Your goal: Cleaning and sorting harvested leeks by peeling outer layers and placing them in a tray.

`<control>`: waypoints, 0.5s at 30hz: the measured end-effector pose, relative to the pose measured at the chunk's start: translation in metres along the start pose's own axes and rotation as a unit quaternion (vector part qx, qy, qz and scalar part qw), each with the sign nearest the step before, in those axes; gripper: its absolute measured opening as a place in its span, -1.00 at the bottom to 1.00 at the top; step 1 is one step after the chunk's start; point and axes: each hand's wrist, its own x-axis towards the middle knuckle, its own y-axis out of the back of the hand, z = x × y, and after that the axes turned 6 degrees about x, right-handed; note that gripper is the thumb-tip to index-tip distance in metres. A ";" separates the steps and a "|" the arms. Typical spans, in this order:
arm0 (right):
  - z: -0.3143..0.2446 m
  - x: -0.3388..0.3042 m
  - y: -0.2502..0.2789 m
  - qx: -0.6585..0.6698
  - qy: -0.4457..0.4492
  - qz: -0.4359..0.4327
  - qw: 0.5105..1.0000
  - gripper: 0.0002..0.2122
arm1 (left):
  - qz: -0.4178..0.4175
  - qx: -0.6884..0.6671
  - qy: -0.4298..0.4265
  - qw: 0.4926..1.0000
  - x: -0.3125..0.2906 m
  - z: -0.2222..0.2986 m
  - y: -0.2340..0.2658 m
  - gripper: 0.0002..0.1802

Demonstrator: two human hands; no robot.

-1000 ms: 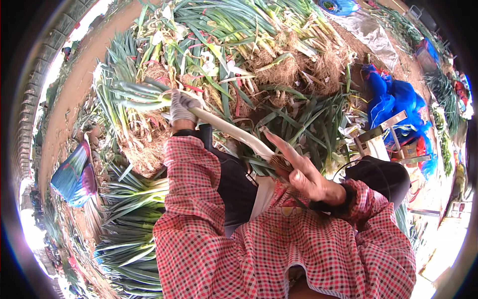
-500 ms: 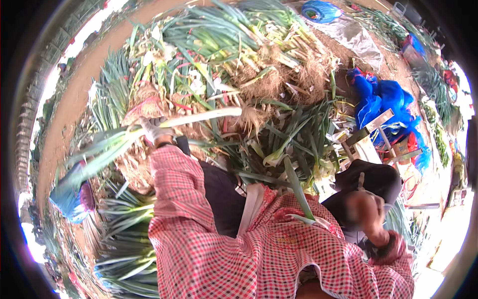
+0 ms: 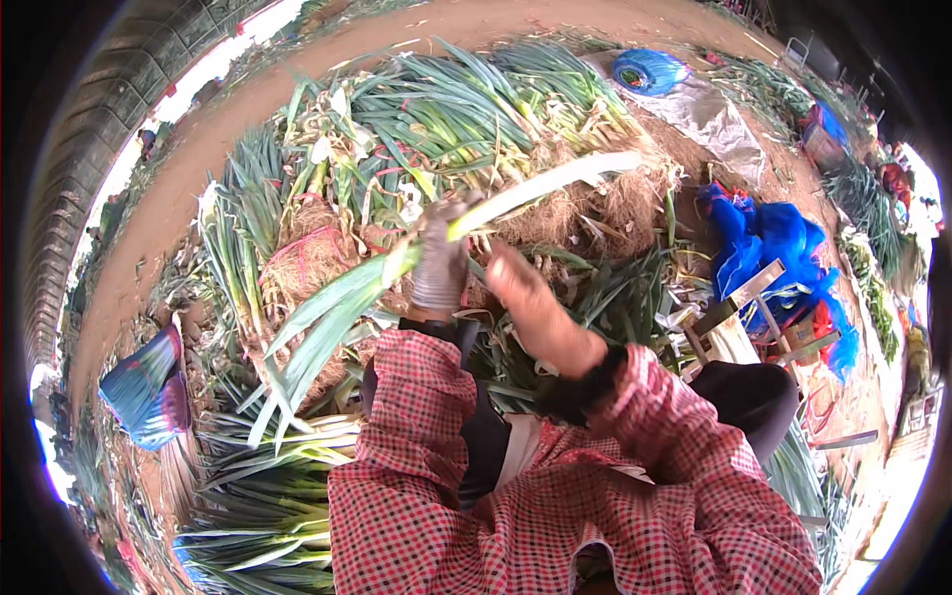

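I have my gloved left hand (image 3: 439,268) clamped around one long green onion (image 3: 466,223), held level above the heap of bundled onions (image 3: 436,129). Its white stalk points right over the heap's rooty ends; its green leaves droop left of the heap. My bare right hand (image 3: 531,312) is loosely open, holding nothing, just right of the stalk. I judge a firm grip near the leaf fork and a pull along the stalk will strip the outer skin cleanly. A blue bag (image 3: 764,238) lies further right of the heap
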 end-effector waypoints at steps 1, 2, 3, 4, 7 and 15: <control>-0.001 0.018 -0.004 0.121 -0.019 0.018 0.992 -0.42 | -0.084 0.052 -0.031 0.995 0.003 -0.009 0.004 -0.65; 0.000 0.035 0.002 0.237 -0.038 0.041 0.970 -0.42 | -0.096 0.060 0.018 0.993 -0.002 -0.015 -0.008 -0.58; -0.003 0.044 0.008 0.284 -0.094 0.039 0.953 -0.45 | -0.104 0.074 0.064 0.990 -0.009 -0.016 -0.017 -0.49; -0.011 0.046 0.008 0.328 -0.141 0.083 0.930 -0.47 | -0.105 0.039 0.084 0.990 -0.024 -0.013 -0.023 -0.43; -0.039 0.047 0.024 0.272 -0.070 0.157 0.947 -0.41 | -0.093 -0.055 0.056 0.993 -0.006 -0.022 -0.029 -0.50; -0.234 -0.026 0.169 0.142 0.315 0.093 0.934 -0.57 | 0.131 0.177 0.039 0.975 0.029 -0.092 0.112 -0.44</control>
